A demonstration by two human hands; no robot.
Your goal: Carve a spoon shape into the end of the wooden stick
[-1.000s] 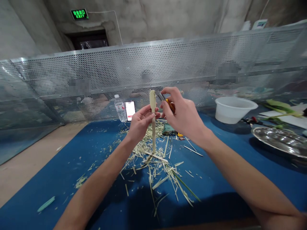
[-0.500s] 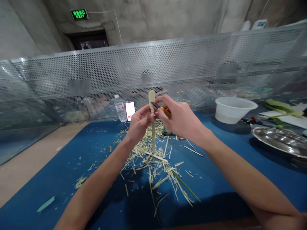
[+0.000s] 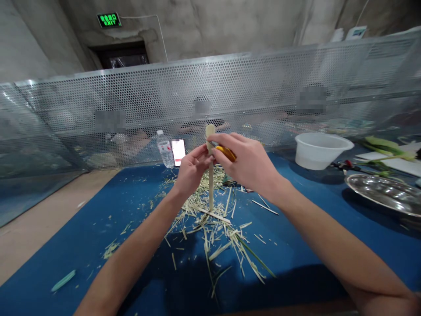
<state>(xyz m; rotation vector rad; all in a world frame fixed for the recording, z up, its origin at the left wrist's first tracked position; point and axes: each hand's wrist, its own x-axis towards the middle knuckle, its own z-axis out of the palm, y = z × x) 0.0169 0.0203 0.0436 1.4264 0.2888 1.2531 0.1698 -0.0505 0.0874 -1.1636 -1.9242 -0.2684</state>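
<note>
A pale carved stick (image 3: 211, 180) stands upright in front of me, with a broader rounded top (image 3: 210, 129) and a thin shaft reaching down to the shavings. Around it, just below the wide part, the fingers of my left hand (image 3: 192, 169) are closed. My right hand (image 3: 245, 160) grips a small yellow-handled knife (image 3: 226, 152) beside the top of the stick. Its metal end is mostly hidden by my fingers, and I cannot tell exactly where the edge touches. Pale shavings (image 3: 194, 205) and thin strips lie heaped beneath both hands on the blue table mat (image 3: 131, 193).
A water bottle (image 3: 165, 151) and a lit phone (image 3: 178, 152) stand behind my left hand. To the right are a white plastic tub (image 3: 320, 151), a steel tray (image 3: 384, 193) and green leaves (image 3: 384, 145). A perforated metal screen (image 3: 158, 87) runs along the back, people blurred behind it.
My right hand has moved slightly, and its fingers now cover more of the knife's metal end. The stick's top has tilted a little and shifted slightly right. My left hand barely moved.
</note>
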